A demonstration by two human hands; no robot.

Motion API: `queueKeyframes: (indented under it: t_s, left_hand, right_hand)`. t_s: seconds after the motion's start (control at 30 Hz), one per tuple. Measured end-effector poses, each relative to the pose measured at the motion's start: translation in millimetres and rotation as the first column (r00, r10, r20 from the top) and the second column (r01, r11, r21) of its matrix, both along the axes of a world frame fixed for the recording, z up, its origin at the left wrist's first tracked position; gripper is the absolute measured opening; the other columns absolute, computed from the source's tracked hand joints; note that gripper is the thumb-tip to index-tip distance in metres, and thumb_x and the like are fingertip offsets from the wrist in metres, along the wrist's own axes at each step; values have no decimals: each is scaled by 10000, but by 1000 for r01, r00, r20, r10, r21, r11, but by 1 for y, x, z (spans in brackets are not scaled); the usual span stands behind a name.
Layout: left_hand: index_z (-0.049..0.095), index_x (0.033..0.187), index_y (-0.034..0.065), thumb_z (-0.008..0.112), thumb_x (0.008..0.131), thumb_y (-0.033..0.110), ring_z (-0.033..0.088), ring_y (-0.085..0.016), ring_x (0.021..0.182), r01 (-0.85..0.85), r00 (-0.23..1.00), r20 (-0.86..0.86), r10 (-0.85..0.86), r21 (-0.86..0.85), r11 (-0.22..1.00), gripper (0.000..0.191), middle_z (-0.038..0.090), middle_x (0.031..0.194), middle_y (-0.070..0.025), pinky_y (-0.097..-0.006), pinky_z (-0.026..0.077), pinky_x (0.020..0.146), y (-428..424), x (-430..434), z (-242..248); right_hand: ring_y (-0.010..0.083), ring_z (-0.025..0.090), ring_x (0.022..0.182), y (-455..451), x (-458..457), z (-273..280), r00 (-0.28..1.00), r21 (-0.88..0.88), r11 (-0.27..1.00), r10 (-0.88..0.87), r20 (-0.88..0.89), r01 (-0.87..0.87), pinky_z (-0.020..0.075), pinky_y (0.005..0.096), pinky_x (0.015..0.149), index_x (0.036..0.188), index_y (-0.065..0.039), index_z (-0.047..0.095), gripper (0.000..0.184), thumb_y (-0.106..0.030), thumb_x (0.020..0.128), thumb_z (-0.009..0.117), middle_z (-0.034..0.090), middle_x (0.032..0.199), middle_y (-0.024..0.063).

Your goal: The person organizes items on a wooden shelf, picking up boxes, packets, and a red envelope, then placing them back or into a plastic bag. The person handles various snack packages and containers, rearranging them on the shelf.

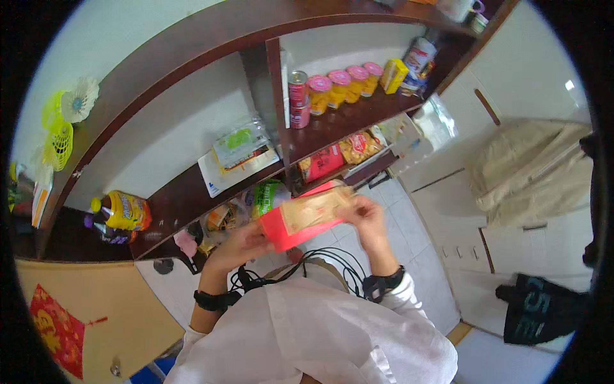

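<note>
Between my two hands is a flat red packet (307, 235), tilted up to the right. A tan, slightly shiny packet (312, 210) lies over its upper face. My left hand (247, 242) grips the red packet's lower left end. At the right end, my right hand (362, 213) pinches the tan packet and the edge of the red one; its fingers are slightly blurred. Both hands are in front of an open drawer (352, 185) and the shelf unit. Black straps circle both wrists, and black cables (331, 254) hang below the hands.
Pink-lidded jars (338, 89) and stacked cans (299, 98) stand on the right shelf. On the left shelf are papers (237, 158) and a yellow-wrapped bottle (124, 211). Snack bags (360, 146) fill the drawer. A door (91, 317) stands at lower left; a beige garment (532, 173) hangs at right.
</note>
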State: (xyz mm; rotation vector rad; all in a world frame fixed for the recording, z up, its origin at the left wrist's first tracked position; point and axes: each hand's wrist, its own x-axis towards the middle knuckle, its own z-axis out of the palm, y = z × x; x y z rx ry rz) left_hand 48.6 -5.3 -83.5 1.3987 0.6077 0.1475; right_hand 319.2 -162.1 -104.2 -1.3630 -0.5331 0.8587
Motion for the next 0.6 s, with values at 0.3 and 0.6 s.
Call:
queueKeyframes:
  t_s: [0.3, 0.6]
  left_hand:
    - [586, 1239, -14, 670, 920, 100, 642, -144, 1040, -445, 873, 94, 478, -245, 861, 348, 663, 1157, -64, -323, 523, 899, -24, -71, 0]
    - [588, 1250, -16, 668, 924, 114, 642, -133, 985, -498, 816, 180, 549, -264, 826, 360, 667, 1116, -40, -294, 519, 864, -39, -149, -10]
  right_hand:
    - [117, 659, 825, -13, -88, 6, 998, -29, 999, 42, 38, -41, 564, 269, 707, 1074, 5, 653, 224, -60, 870, 718, 699, 959, 53]
    - [173, 692, 874, -68, -145, 59, 931, 74, 940, -340, 132, 332, 623, 284, 640, 969, -14, 569, 101, 19, 906, 640, 671, 1033, 118]
